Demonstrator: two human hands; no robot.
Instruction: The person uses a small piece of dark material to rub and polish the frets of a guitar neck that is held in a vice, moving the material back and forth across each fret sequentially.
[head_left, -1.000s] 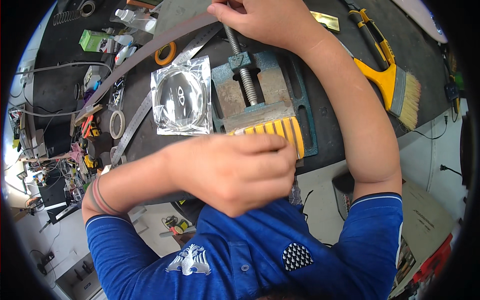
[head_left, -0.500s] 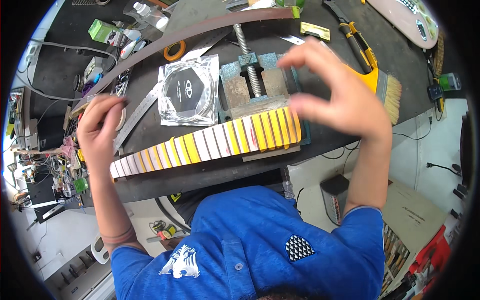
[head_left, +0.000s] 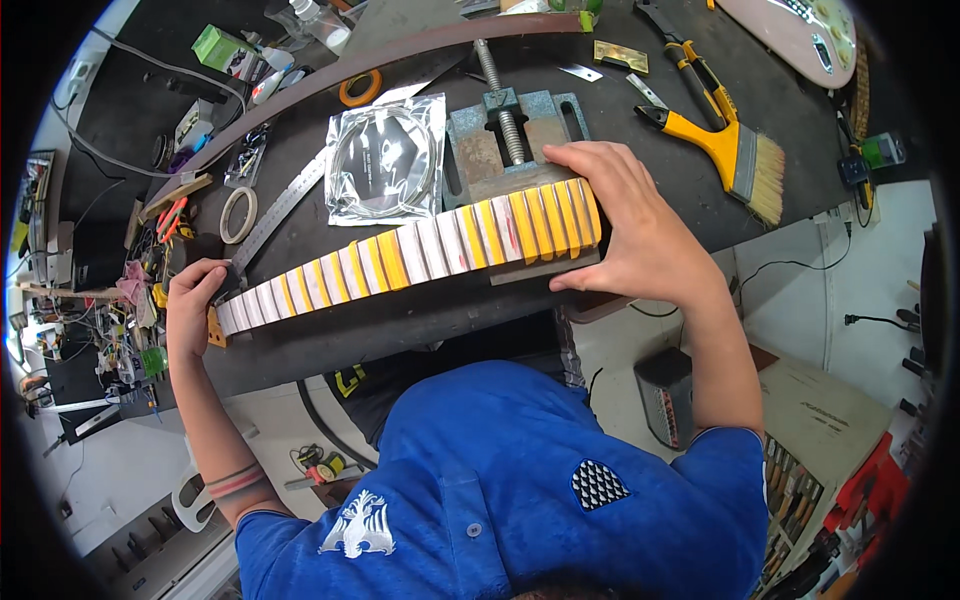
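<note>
A guitar neck [head_left: 437, 247] lies slantwise across the bench, its fretboard covered with yellow and white tape strips between the frets. Under its wide right end sits a metal vise [head_left: 490, 150] with a long screw. My right hand [head_left: 640, 225] wraps around that end, fingers on the far side and thumb on the near side. At the narrow left end, my left hand [head_left: 195, 300] pinches a small dark piece [head_left: 232, 280] beside the steel ruler [head_left: 285, 212]. What exactly this piece is cannot be made out.
Behind the neck lie a clear packet of coiled strings [head_left: 385, 160], a masking tape roll [head_left: 238, 216] and an orange tape roll [head_left: 360, 88]. A long brown strip [head_left: 400, 55] arches across the back. To the right are a yellow-handled brush [head_left: 735, 160] and a cutter [head_left: 700, 85].
My right hand has come down from above the vise onto the neck's wide end. My left hand has lowered to the narrow end, still pinching the dark piece. The view has shifted slightly.
</note>
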